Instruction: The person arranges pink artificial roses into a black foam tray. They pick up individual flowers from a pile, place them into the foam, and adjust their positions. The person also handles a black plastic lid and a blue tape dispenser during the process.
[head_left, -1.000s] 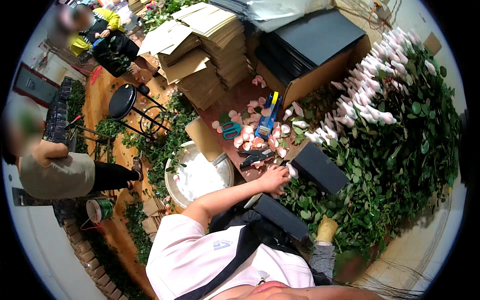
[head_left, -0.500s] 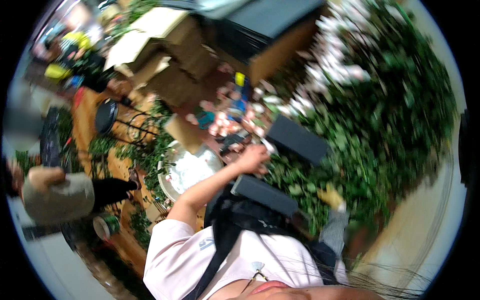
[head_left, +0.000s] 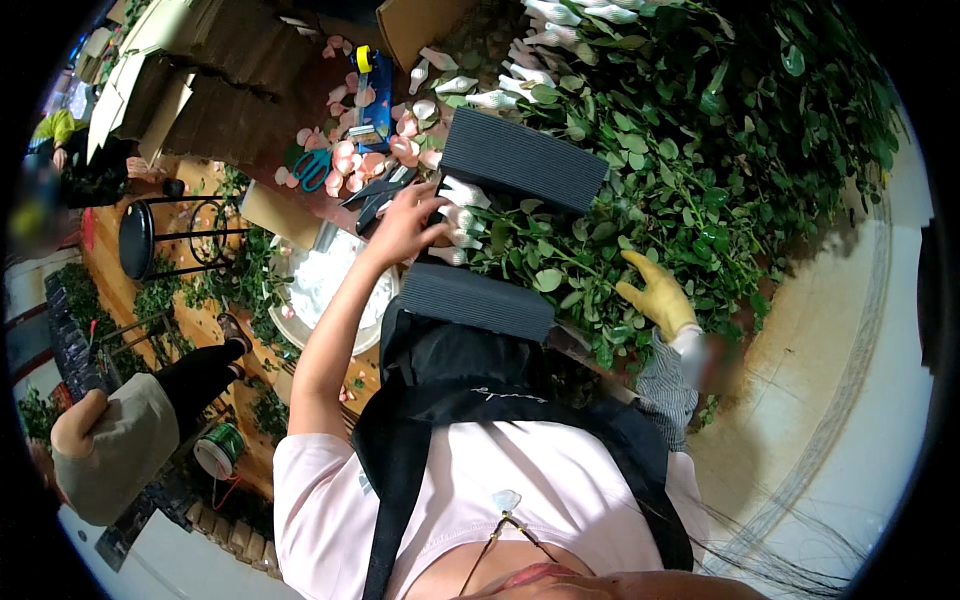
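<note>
A bunch of roses lies on the table between two dark ribbed blocks, its heads in white mesh sleeves [head_left: 462, 215] and its leafy green stems [head_left: 545, 250] stretching right. My bare left hand [head_left: 410, 222] is at the sleeved heads, fingers spread and fingertips touching them. My right hand [head_left: 660, 298], in a yellow glove, is by the stems with thumb and forefinger apart. The far block [head_left: 525, 160] and the near block [head_left: 478, 300] flank the bunch. Black-handled shears [head_left: 378, 195] lie just beyond my left hand.
Teal scissors [head_left: 312, 170], a blue tape dispenser [head_left: 373, 100] and pink petals [head_left: 345, 158] lie farther back. A large rose pile [head_left: 700, 130] fills the far right. A tub of white sleeves [head_left: 335, 290] stands left, near a black stool [head_left: 140, 240]. Another person [head_left: 125, 440] is at far left.
The view has turned and sharpened, so the table things appear farther left and up. My left hand's fingers now show spread at the sleeved heads; my gloved right hand stays by the stems.
</note>
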